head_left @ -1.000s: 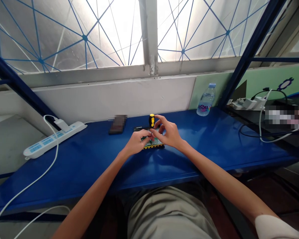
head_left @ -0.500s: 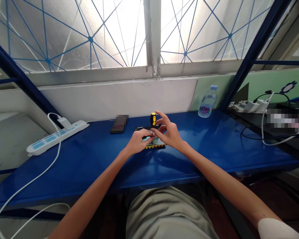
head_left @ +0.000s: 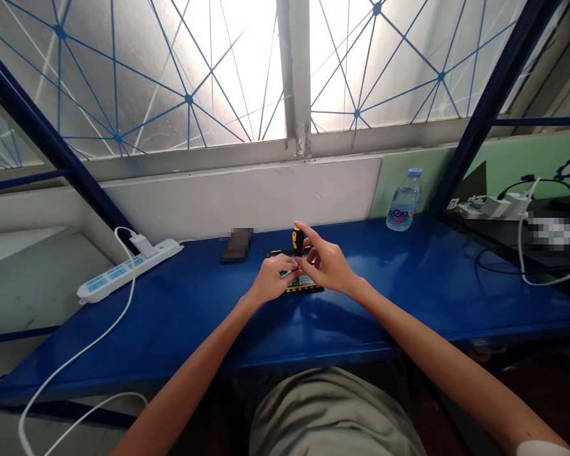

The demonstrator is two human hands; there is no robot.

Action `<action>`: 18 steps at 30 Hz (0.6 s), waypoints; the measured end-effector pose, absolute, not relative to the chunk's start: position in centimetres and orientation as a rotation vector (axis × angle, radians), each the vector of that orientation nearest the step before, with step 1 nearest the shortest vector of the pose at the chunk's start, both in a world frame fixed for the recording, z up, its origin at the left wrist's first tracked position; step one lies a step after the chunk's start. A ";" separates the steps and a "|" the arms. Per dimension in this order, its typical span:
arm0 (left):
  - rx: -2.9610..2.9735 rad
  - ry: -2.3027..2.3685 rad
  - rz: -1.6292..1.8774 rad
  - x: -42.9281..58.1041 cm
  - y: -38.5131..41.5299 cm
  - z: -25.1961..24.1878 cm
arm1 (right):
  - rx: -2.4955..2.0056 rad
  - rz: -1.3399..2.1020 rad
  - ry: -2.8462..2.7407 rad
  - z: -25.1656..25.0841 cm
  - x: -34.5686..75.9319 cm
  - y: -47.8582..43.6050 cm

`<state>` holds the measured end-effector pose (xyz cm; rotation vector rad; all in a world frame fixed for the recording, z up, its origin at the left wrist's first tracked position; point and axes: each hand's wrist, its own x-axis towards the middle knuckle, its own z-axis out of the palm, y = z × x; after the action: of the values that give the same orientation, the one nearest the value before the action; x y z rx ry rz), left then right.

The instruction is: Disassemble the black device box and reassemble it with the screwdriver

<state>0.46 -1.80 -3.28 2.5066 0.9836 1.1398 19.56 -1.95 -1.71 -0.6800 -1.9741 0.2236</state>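
A black and yellow screwdriver stands almost upright over a small green board in a dark frame with a yellow-and-black striped front edge. My right hand has its index finger on top of the handle and its thumb low beside the shaft. The other right fingers curl behind the handle. My left hand rests at the board's left side, its fingertips drawn together close to the screwdriver's lower end. Whatever is between those left fingertips is too small to make out, and the screwdriver's tip is hidden by fingers.
On the blue table, a dark phone-like object lies behind the left hand. A white power strip with a cable is at left. A water bottle stands back right, near white chargers and cables.
My right index finger has come down onto the top of the screwdriver, and the hand has closed in around the handle. The whole view has shifted slightly.
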 end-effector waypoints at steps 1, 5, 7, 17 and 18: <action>2.503 0.976 1.142 0.4 -1.8 -3.3 | -0.677 0.225 -1.982 -1.7 19.5 -2.0; 2.488 0.962 1.139 0.2 -1.5 -3.5 | -0.679 0.212 -2.004 -1.6 19.5 -2.0; 2.490 0.973 1.124 0.2 -1.5 -3.5 | -0.688 0.212 -1.999 -1.5 19.4 -2.0; 2.462 0.973 1.091 0.6 -1.9 -3.1 | -0.784 0.229 -1.948 -1.7 19.2 -2.0; 2.460 0.973 1.086 0.6 -2.0 -3.1 | -0.795 0.206 -1.943 -1.8 19.1 -1.9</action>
<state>0.63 -1.95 -3.07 2.4600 0.9728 1.0857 19.13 -1.95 -1.77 -0.7952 -1.9430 0.2063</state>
